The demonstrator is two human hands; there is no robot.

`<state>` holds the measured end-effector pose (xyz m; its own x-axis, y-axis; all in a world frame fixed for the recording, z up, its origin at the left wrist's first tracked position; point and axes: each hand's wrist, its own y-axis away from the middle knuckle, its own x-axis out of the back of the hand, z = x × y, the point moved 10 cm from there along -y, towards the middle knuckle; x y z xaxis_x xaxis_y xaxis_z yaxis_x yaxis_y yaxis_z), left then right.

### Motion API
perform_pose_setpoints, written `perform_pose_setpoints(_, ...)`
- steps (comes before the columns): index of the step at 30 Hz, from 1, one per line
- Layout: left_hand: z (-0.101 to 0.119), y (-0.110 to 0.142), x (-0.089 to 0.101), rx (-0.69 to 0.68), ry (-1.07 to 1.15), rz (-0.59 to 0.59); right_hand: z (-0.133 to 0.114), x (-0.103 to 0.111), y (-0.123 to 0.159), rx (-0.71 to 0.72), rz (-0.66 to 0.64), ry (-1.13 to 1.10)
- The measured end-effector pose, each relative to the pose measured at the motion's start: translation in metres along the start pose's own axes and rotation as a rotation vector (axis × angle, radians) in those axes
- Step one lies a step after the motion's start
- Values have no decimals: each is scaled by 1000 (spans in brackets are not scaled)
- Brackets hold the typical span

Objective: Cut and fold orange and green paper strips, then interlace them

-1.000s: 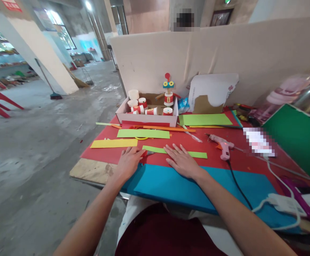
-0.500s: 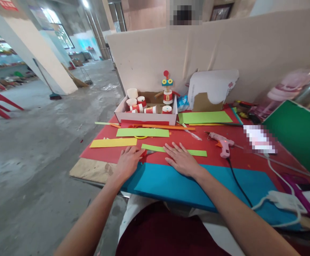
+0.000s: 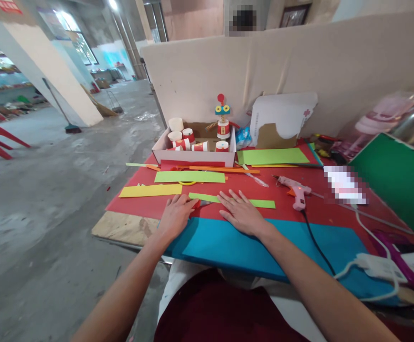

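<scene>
My left hand [image 3: 174, 214] is closed around a small red-handled tool [image 3: 195, 204] whose grey blade points right. Its exact kind is hidden by my fingers. A narrow light-green paper strip [image 3: 264, 204] lies just beyond the blade. Across the middle of that strip my right hand [image 3: 240, 212] rests flat, fingers spread and holding nothing. Under both wrists is a blue sheet [image 3: 224, 244] on the near side of the red table covering [image 3: 136, 205]. A yellow strip [image 3: 150, 191] and a wider green strip [image 3: 189, 177] lie farther back.
An open box [image 3: 196, 158] of paper cups stands at the back, with a cup robot figure [image 3: 223, 128] in it. To the right are a pink glue gun [image 3: 297, 191] with its cord, a white power strip [image 3: 374, 267] and a green board [image 3: 399, 183].
My left hand has slid slightly to the right along with the red-handled tool, towards the green strip. My right hand stays flat in place.
</scene>
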<state>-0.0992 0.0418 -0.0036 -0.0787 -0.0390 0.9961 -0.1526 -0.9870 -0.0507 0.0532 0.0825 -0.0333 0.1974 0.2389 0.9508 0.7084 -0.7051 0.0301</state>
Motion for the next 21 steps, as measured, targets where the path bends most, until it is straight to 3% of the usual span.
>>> perform_pose_setpoints(11,8,-4,1,-35,-24,19,-1,1,2,-34,-35,14)
perform_pose_setpoints(21,-16,7,10,2,-50,78,-25,-6,-18,-221,-33,-57)
